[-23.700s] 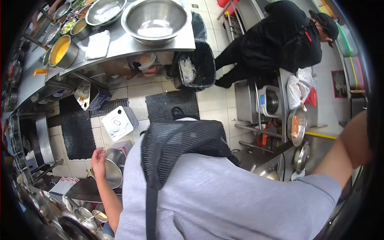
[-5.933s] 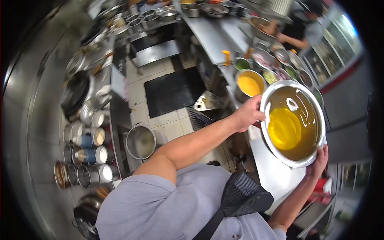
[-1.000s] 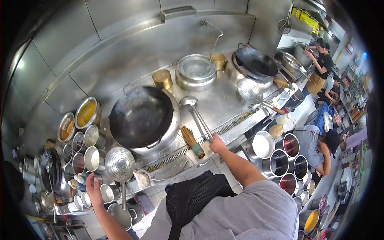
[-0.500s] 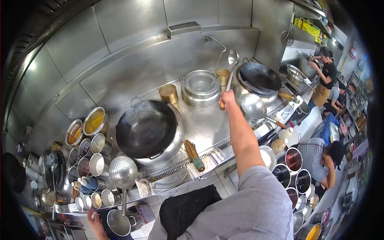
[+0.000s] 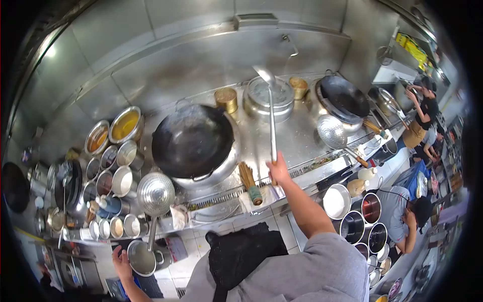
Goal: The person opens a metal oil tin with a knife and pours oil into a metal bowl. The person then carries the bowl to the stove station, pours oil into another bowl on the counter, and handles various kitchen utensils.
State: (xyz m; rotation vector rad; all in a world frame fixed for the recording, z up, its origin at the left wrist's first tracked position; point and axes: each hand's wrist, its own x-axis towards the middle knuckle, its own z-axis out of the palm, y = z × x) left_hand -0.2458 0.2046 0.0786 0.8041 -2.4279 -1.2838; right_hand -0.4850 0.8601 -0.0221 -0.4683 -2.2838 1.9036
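My right hand (image 5: pixel 278 170) is closed round the grip end of a long-handled metal ladle (image 5: pixel 272 118). The ladle points away from me, its bowl over the far side of a round steel pot (image 5: pixel 269 111). To the left of it a large black wok (image 5: pixel 193 141) rests on its burner, with faint steam inside. A bamboo brush (image 5: pixel 248 181) lies just left of my right hand. Down at lower left, my left hand (image 5: pixel 121 263) holds nothing, fingers apart, beside a deep metal pot (image 5: pixel 142 258).
A perforated strainer (image 5: pixel 156 194) stands front left near seasoning containers (image 5: pixel 123 181) and two oil bowls (image 5: pixel 126 124). On the right are a second wok (image 5: pixel 344 97), another strainer (image 5: pixel 332 132) and several pots (image 5: pixel 351 227). Co-workers (image 5: pixel 400 204) are at the far right.
My right hand has drawn back toward me with the ladle, whose bowl left the tap area for the steel pot. The tap's water stream is gone. My left hand's fingers have spread.
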